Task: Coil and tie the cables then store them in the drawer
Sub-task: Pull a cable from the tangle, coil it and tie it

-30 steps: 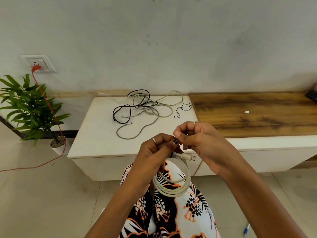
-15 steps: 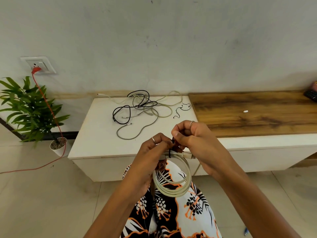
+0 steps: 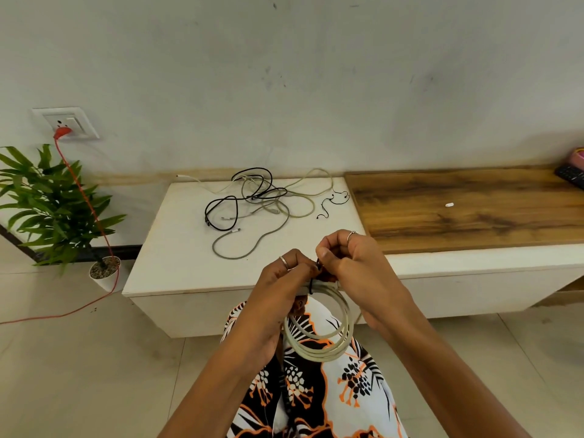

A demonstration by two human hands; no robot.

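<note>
- A low white table (image 3: 177,267) stands against a pale wall (image 3: 284,74), and a brown wooden top (image 3: 458,229) joins its right side.
- A messy pile of loose cables (image 3: 252,203), black and grey ones, lies near the back edge of the white table.
- A thin black tie (image 3: 331,205) lies just right of the pile, near the wooden top.
- A tiny white bit (image 3: 449,204) sits on the wood, and a black remote (image 3: 572,176) is at its far right back corner.
- The left hand (image 3: 281,289) and right hand (image 3: 350,267) meet in front of the table's front edge.
- Both hands pinch a small black tie (image 3: 312,284) at the top of a coiled white cable (image 3: 319,330).
- The coil hangs down over a lap in flowery cloth (image 3: 331,390).
- A green plant (image 3: 53,203) in a white pot stands on the tiled floor (image 3: 79,374), left of the table.
- A red cord (image 3: 91,216) goes from a wall socket (image 3: 68,123) down past the plant and across the floor.
</note>
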